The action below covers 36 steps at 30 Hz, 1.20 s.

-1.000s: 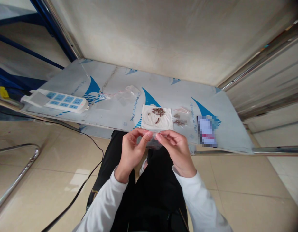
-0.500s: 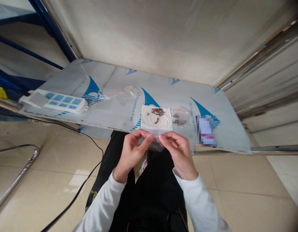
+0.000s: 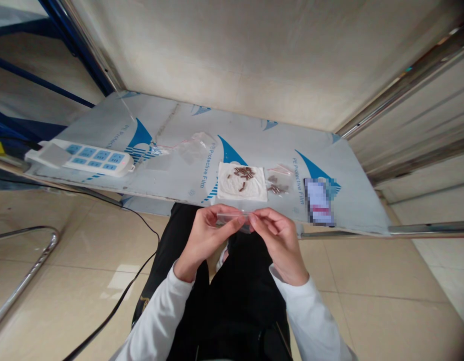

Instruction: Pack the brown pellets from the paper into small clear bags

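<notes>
Both my hands pinch the top of a small clear zip bag [image 3: 226, 216] just in front of the shelf's front edge. My left hand [image 3: 213, 228] has its thumb pressed along the bag's upper edge. Close beside it, my right hand [image 3: 275, 233] grips the bag's right end between thumb and fingers. Most of the bag lies behind the fingers, so its contents are hidden. Beyond my hands is a white paper tissue [image 3: 228, 190] with a pile of small brown metallic pins [image 3: 244, 173] on it. Right of the tissue rests another clear zip bag [image 3: 284, 173] holding similar pieces.
The film-covered shelf [image 3: 168, 185] also bears a white power strip [image 3: 100, 159] at left, several crumpled clear bags [image 3: 194, 148] near the middle and a blurred phone [image 3: 319, 200] at right. A black cable [image 3: 134, 276] runs down to the floor at left.
My left thumb has slid right along the bag's top edge, closer to my right hand. The bag's strip now shows more level. The view has shifted slightly.
</notes>
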Tool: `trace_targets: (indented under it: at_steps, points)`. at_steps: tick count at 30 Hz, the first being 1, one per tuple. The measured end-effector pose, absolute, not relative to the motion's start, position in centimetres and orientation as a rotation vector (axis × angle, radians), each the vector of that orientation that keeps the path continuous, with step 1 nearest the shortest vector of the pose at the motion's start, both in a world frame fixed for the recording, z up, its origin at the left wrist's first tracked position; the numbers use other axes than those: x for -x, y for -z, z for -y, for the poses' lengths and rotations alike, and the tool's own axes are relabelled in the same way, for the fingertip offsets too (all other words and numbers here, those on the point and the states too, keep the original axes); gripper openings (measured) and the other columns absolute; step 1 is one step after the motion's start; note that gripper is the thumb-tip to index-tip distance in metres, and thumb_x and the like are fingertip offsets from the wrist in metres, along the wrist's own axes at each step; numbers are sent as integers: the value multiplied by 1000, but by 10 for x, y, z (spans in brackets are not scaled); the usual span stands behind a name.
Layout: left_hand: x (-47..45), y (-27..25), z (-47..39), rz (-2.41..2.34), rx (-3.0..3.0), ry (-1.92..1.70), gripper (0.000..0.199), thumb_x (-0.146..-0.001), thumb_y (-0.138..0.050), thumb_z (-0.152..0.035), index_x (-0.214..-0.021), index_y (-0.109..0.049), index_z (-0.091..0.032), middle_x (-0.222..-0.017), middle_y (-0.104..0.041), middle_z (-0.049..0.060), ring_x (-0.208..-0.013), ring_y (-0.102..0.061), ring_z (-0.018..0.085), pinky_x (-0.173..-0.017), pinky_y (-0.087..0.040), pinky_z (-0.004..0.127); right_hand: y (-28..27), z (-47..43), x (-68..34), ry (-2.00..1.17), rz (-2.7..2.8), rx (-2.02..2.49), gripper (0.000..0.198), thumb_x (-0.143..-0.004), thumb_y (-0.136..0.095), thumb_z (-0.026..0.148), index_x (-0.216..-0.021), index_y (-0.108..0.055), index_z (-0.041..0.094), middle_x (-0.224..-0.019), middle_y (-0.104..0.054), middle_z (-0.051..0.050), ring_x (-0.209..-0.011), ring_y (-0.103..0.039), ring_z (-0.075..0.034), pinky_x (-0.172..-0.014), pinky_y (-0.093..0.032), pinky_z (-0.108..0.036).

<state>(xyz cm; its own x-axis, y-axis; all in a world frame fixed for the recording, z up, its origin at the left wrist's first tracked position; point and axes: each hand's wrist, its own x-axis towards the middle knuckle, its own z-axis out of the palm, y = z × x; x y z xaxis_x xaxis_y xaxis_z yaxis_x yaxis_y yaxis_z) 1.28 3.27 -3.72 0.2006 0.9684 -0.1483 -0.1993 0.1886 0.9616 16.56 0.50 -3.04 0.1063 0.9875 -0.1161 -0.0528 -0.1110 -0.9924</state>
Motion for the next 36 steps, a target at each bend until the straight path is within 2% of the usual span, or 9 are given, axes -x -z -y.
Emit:
trace_targets:
  at_steps: [5,10,12,18,23,26,31,34,36]
  points:
    - [-15,37,-32,-1025,-1035,-1069,16,-72,-76,-27,-76,-73,-12,-74,-74,6,-65,-66,13,-62,-52,21,30,-5,-163,-1262,1058,1279,13,-81,-71,31,-88,-67,21,-85,-69,-1,-80,-63,-13,-73,-50,-22]
    - [-16,40,-32,-945,-1052,-1047,14,-75,-74,-27,-78,-75,-14,-76,-75,5,-69,-68,14,-68,-53,22,36,-3,-163,-1266,984,1263,12,-80,-71,31,-77,-67,20,-69,-65,2,-66,-59,-10,-65,-48,-20]
    - [-16,41,-33,-946,-1013,-1060,13,-74,-75,-27,-76,-75,-14,-73,-75,4,-68,-67,13,-67,-53,22,36,-4,-163,-1231,943,1263,13,-79,-72,32,-78,-67,20,-68,-65,2,-65,-58,-10,-64,-48,-21]
    - [-18,49,-32,-1014,-1020,-1193,11,-73,-76,-26,-72,-73,-15,-73,-74,4,-69,-67,14,-68,-52,22,34,-5,-164,-1251,943,1309,20,-77,-73,36,-88,-68,20,-84,-70,-2,-78,-63,-15,-69,-50,-24]
    - [-17,51,-33,-948,-1051,-1069,16,-77,-72,-31,-75,-75,-15,-76,-76,6,-71,-69,18,-71,-54,27,34,-8,-161,-1235,964,1297,19,-78,-72,35,-72,-65,18,-67,-64,1,-66,-58,-12,-64,-48,-23]
    - [-14,49,-34,-954,-1073,-1015,23,-82,-66,-36,-77,-76,-15,-76,-76,7,-72,-70,20,-73,-55,29,33,-9,-162,-1216,987,1314,22,-78,-72,36,-69,-63,18,-64,-62,1,-63,-57,-12,-62,-48,-23]
    - [-13,47,-32,-1020,-1208,-1017,28,-85,-61,-39,-82,-77,-17,-80,-77,6,-76,-71,22,-71,-55,29,33,-8,-168,-1308,1065,1347,23,-79,-70,40,-86,-69,18,-84,-72,-6,-82,-67,-19,-77,-54,-30]
    - [-7,53,-41,-1046,-1356,-992,34,-90,-52,-42,-88,-77,-18,-85,-77,6,-82,-71,22,-74,-54,30,26,-11,-182,-1251,1169,1446,24,-78,-71,40,-90,-72,19,-85,-74,-7,-77,-69,-21,-74,-56,-33]
    - [6,63,-62,-1228,-1496,-1062,36,-92,-48,-42,-90,-76,-19,-91,-76,7,-86,-70,21,-78,-52,30,18,-21,-198,-1066,1212,1544,25,-75,-74,40,-90,-73,21,-82,-74,-7,-70,-69,-21,-71,-56,-35]
